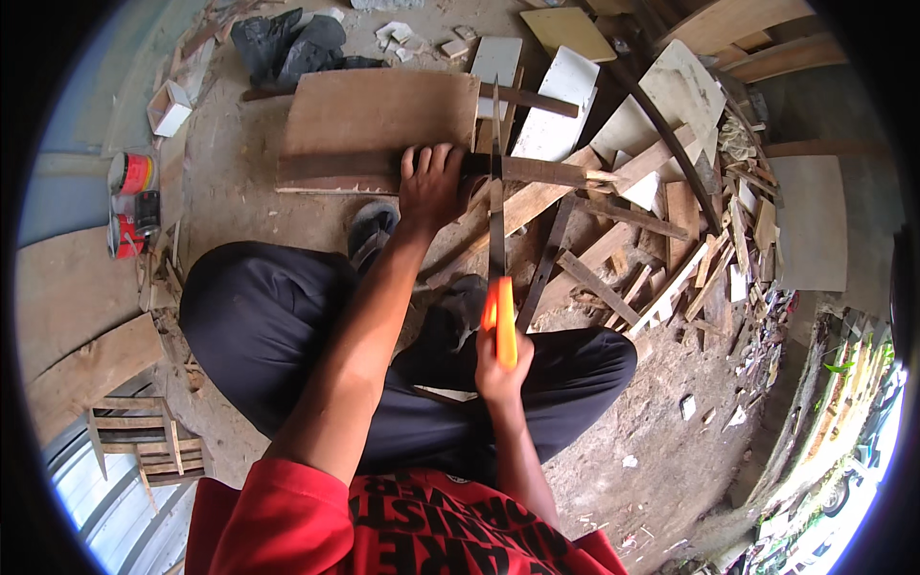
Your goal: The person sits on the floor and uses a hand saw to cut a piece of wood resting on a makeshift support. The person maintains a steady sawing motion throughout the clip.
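While your red shirt [287,517] fills the near edge, your dark trousers [259,321] spread beyond it with both knees bent; above your lap, your right grip [503,374] is closed around the orange handle [504,331] of a handsaw [496,230], whose long blade points away from you; a grey shoe [371,232] shows past your left forearm, and a darker one lies near the blade.

Farther out, your left grip [434,184] is clasped over a dark wooden strip [340,167], fingers bent across its far edge; the strip lies crosswise, its left part on a broad brown board [383,110] and its right end reaching toward a heap of scrap wood [685,244]; the blade crosses the strip just to the right of your left grip, though I cannot tell whether the teeth are touching the wood, and its narrow tip extends past the strip's far edge.

Off to your left, two red tins [127,235] stand by the wall; beyond them is a small white box [170,110]; at the far side, white panels [556,101] lean among the scraps, and a black plastic bag [287,46] lies crumpled behind the brown board.
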A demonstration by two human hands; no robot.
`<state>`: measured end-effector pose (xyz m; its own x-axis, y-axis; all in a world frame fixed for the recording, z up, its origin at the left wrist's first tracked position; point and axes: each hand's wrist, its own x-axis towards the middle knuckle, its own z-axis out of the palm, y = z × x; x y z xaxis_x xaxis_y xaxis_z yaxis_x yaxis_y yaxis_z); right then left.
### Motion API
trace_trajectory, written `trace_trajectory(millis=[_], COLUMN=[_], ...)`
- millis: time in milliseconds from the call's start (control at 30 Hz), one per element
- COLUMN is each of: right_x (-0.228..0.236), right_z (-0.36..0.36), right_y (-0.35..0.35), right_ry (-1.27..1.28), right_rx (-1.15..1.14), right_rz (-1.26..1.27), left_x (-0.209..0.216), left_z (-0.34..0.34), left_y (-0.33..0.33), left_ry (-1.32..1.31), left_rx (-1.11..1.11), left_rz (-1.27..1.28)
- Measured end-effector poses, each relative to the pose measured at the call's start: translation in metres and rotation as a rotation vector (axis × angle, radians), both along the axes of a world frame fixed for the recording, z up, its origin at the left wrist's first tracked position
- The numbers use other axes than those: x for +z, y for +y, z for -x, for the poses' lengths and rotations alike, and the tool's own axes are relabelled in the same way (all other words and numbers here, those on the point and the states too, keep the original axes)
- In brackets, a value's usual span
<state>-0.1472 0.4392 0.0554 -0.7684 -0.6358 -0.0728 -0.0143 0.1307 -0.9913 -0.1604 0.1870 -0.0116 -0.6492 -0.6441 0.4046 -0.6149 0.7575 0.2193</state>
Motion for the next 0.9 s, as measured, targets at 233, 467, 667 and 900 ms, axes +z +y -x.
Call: trace_trajectory(millis=[233,467,667,900], right_x=[0.023,0.014,0.014,0.005], right_z=[0.007,0.057,-0.025,0.044], right_y=[0.0,-0.088,0.067,-0.051], right_ry=[0.045,0.125,0.115,0.031], right_rx=[0.021,0.06,0.143,0.066], right_rz=[-0.03,-0.046,-0.149,-0.034], left_x=[-0.005,0.005,-0.011,0.001], left_z=[0.001,0.0,-0.001,0.003], left_y=[0.002,0.005,0.002,0.005], left_ry=[0.02,-0.04,0.031,0.014], left_rx=[0.018,0.015,0.004,0.037], left_rz=[0.003,-0.007,0.007,0.035])
